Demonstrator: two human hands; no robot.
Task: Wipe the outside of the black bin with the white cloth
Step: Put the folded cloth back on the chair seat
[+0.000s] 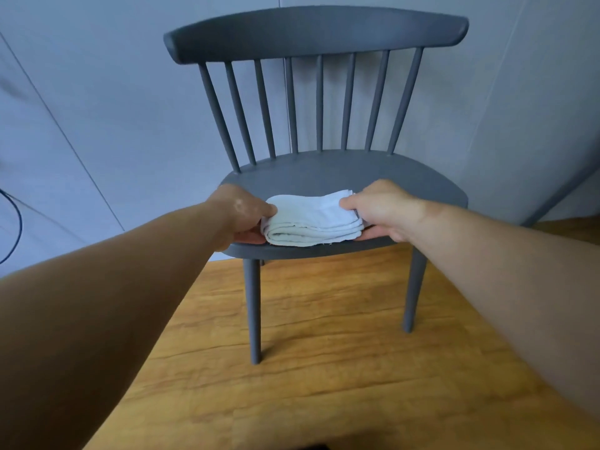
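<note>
A folded white cloth (311, 219) lies near the front edge of a grey chair's seat (341, 172). My left hand (242, 212) grips the cloth's left end, thumb on top and fingers beneath. At the right end, my right hand (384, 207) holds it the same way, thumb over the folds and fingers under them. The black bin is not in view, apart from a dark sliver at the bottom edge that I cannot identify.
The grey spindle-back chair (316, 30) stands on a wooden floor (324, 384) against a pale wall (97, 92). A dark cable (18, 219) loops at the far left. A grey slanted bar (558, 196) leans at the right.
</note>
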